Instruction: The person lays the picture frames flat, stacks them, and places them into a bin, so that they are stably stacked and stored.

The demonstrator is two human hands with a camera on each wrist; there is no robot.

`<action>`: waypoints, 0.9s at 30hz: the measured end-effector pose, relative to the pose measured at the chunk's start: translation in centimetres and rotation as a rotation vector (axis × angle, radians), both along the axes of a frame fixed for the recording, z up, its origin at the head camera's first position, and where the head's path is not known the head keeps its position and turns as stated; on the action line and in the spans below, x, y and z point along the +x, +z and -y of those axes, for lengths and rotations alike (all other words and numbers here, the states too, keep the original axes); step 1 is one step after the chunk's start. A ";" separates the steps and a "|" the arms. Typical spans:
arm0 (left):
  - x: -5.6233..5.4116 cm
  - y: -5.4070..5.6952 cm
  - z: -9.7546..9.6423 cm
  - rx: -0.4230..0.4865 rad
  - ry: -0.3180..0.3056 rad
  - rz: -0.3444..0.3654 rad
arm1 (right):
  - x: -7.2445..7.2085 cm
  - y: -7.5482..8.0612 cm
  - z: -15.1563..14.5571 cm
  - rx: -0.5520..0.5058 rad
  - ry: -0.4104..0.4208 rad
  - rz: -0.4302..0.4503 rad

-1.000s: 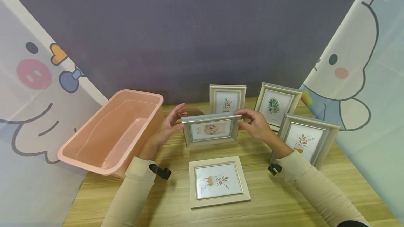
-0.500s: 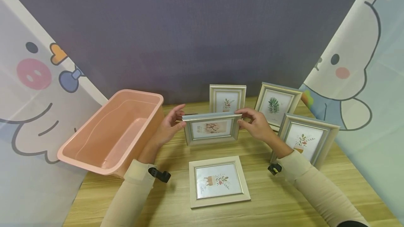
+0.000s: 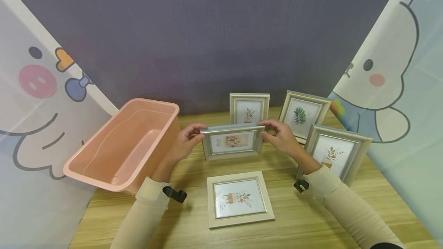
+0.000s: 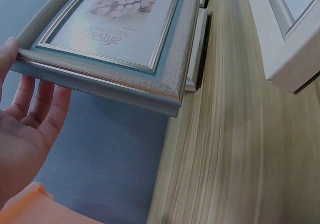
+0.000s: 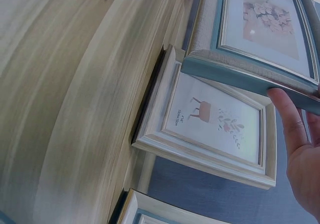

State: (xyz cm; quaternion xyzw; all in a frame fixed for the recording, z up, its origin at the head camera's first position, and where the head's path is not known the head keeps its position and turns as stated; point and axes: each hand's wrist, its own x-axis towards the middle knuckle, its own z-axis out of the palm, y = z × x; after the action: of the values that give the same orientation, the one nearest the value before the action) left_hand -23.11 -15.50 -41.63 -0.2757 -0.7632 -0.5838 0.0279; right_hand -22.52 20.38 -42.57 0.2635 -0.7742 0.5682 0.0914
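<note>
Facing the person (image 3: 349, 206), long axis sideways, the frame (image 3: 232, 142) is clamped in left grip (image 3: 184, 143) and right grip (image 3: 282, 137).

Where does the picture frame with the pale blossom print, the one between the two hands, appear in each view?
Head: blossom-print frame just below centre, between the left hand and right hand.
Left wrist: blossom-print frame at upper left, cut off by the top edge.
Right wrist: blossom-print frame at upper right, partly cut off.
Shared landmark: wood-grain tabletop, low in head, right side in left wrist, left side in right wrist.
</note>
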 end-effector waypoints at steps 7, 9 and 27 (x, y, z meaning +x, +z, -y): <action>0.4 0.1 0.1 -0.029 0.012 -0.030 | 0.1 0.2 -0.1 0.033 -0.022 0.019; 0.6 0.3 0.0 -0.027 0.019 -0.032 | 0.2 0.3 -0.2 0.040 -0.028 0.030; 3.0 2.4 -1.1 -0.082 0.144 0.236 | 1.8 1.1 -0.5 0.051 -0.001 0.324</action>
State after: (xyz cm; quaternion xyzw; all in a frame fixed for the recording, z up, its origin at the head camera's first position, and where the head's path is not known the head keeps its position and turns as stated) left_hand -20.15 -14.37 -39.23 -0.1505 -0.8021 -0.5771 -0.0313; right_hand -20.76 20.90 -41.51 0.1705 -0.7930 0.5834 -0.0410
